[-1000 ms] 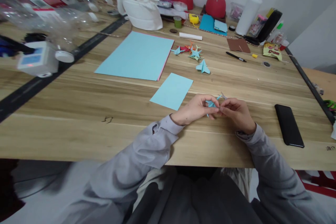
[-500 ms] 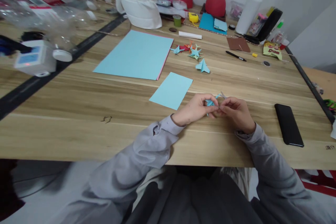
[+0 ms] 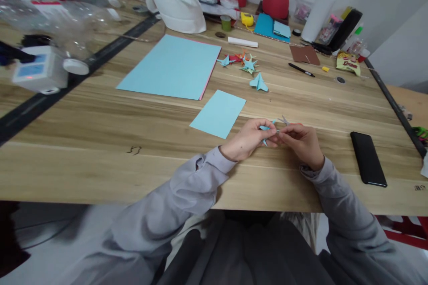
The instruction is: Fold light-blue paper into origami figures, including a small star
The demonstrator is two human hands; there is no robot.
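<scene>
A small folded light-blue paper figure (image 3: 267, 128) is pinched between both my hands just above the wooden table (image 3: 133, 156). My left hand (image 3: 249, 139) closes on its left side with thumb and fingers. My right hand (image 3: 301, 141) pinches its right side, fingertips meeting the left hand's. Most of the figure is hidden by my fingers. A small light-blue paper sheet (image 3: 219, 113) lies flat just left of my hands. Farther back lies a large light-blue sheet (image 3: 172, 67) on a pink one.
Several finished folded paper figures (image 3: 249, 66) and one blue figure (image 3: 258, 82) lie beyond my hands. A black phone (image 3: 368, 158) lies at the right. A pen (image 3: 301, 70), brown card (image 3: 304, 54), paper-towel roll (image 3: 317, 9), white pot (image 3: 177, 4) and plastic bottles (image 3: 50, 4) crowd the back and left.
My hands keep pinching the blue figure and have shifted only slightly; less of the paper shows between the fingers. The view has tilted a little.
</scene>
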